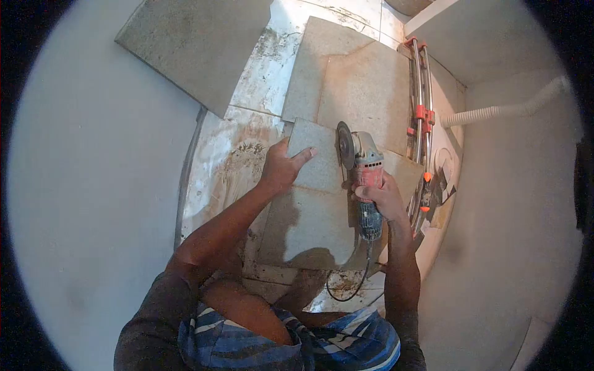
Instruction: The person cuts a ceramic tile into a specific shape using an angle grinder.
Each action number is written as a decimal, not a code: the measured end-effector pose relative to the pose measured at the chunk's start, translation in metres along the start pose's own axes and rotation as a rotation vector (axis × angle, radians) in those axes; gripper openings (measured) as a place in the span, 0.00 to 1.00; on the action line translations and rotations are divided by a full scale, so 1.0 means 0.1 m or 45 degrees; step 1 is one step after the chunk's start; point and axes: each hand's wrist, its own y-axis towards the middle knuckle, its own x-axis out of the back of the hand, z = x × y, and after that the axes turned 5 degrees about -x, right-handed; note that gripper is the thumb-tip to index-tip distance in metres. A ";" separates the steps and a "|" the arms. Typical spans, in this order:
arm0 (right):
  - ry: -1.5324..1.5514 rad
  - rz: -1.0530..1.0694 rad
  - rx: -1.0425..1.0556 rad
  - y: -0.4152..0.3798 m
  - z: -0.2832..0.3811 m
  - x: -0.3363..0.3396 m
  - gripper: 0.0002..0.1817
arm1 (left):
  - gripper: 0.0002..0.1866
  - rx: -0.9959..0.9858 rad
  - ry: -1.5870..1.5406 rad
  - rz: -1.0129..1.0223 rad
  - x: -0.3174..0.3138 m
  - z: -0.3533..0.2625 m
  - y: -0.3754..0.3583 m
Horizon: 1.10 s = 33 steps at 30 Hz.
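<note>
My left hand (pixel 286 166) grips the left edge of a small cut grey tile (pixel 317 139), its thumb on the top face. My right hand (pixel 385 198) is wrapped round the red and black body of an angle grinder (pixel 369 179). The grinder's dark disc (pixel 346 146) stands upright at the right edge of the small tile; whether they touch, I cannot tell. Under the small tile lies a larger grey tile (pixel 309 229). A black cord runs from the grinder's lower end down toward my knees.
More large tiles (pixel 365 80) lie beyond my hands, and another big tile (pixel 198 49) is at the upper left. A tile cutter with metal rails (pixel 427 93) lies along the right. A ribbed white hose (pixel 495 114) comes from the right wall.
</note>
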 end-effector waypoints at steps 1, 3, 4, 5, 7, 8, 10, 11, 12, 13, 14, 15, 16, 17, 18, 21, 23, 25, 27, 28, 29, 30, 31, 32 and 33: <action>0.001 -0.002 -0.003 -0.03 -0.01 0.00 0.22 | 0.24 -0.001 -0.016 0.013 0.00 0.01 0.00; 0.158 0.071 -0.049 -0.09 -0.05 0.01 0.22 | 0.24 0.003 -0.032 0.026 0.00 0.04 0.01; 0.158 0.071 -0.054 -0.13 -0.08 0.01 0.22 | 0.24 0.021 -0.072 0.035 -0.01 0.08 0.02; 0.115 0.049 -0.084 -0.16 -0.12 0.03 0.21 | 0.24 0.037 -0.112 0.043 -0.01 0.10 0.03; 0.069 0.028 -0.116 -0.22 -0.18 0.05 0.20 | 0.25 0.042 -0.106 0.039 -0.02 0.15 0.06; 0.093 0.096 -0.114 -0.25 -0.20 0.06 0.21 | 0.25 0.046 -0.098 0.035 -0.03 0.16 0.06; 0.116 0.164 -0.112 -0.29 -0.26 0.08 0.21 | 0.25 0.046 -0.140 0.038 -0.02 0.15 0.04; 0.111 0.169 -0.107 -0.29 -0.32 0.10 0.22 | 0.25 0.045 -0.178 0.040 -0.02 0.12 0.03; 0.106 0.174 -0.101 -0.30 -0.35 0.12 0.22 | 0.25 0.043 -0.177 0.042 -0.02 0.11 0.03; 0.107 0.172 -0.098 -0.32 -0.29 0.11 0.22 | 0.25 0.034 -0.132 0.037 -0.01 0.12 0.04; 0.127 0.198 -0.157 -0.36 -0.17 0.08 0.23 | 0.25 0.024 -0.087 0.031 -0.01 0.12 0.05; 0.148 0.225 -0.218 -0.38 -0.11 0.05 0.24 | 0.25 0.024 -0.086 0.031 -0.01 0.11 0.05; 0.148 0.226 -0.219 -0.37 -0.12 0.05 0.24 | 0.25 0.026 -0.088 0.034 -0.01 0.11 0.05; 0.130 0.213 -0.212 -0.36 -0.14 0.04 0.24 | 0.25 0.026 -0.089 0.036 -0.01 0.10 0.05; 0.111 0.201 -0.207 -0.35 -0.16 0.04 0.23 | 0.25 0.027 -0.089 0.036 -0.01 0.09 0.04; 0.155 0.246 -0.217 -0.36 -0.15 0.05 0.23 | 0.26 0.024 -0.082 0.041 -0.01 0.12 0.05; 0.132 0.276 -0.210 -0.33 -0.27 0.15 0.22 | 0.26 0.046 -0.134 0.014 -0.02 0.14 0.05; 0.109 0.297 -0.210 -0.35 -0.36 0.20 0.20 | 0.26 0.030 -0.129 0.018 -0.02 0.16 0.05; 0.112 0.239 -0.110 -0.34 -0.38 0.16 0.18 | 0.27 0.013 -0.126 0.022 -0.03 0.16 0.05; 0.114 0.237 -0.110 -0.35 -0.33 0.13 0.18 | 0.27 0.020 -0.116 0.025 -0.03 0.16 0.05; 0.099 0.246 -0.119 -0.36 -0.22 0.08 0.17 | 0.27 0.026 -0.106 0.028 -0.02 0.15 0.06; 0.080 0.255 -0.126 -0.38 -0.13 0.05 0.16 | 0.27 0.023 -0.106 0.027 -0.01 0.14 0.05; 0.076 0.257 -0.125 -0.40 -0.09 0.02 0.16 | 0.26 0.016 -0.096 0.027 -0.01 0.13 0.04; 0.092 0.209 -0.125 -0.43 -0.06 -0.01 0.12 | 0.26 0.010 -0.087 0.026 -0.01 0.12 0.04; 0.108 0.160 -0.124 -0.45 -0.05 -0.03 0.10 | 0.26 0.011 -0.089 0.022 -0.02 0.13 0.03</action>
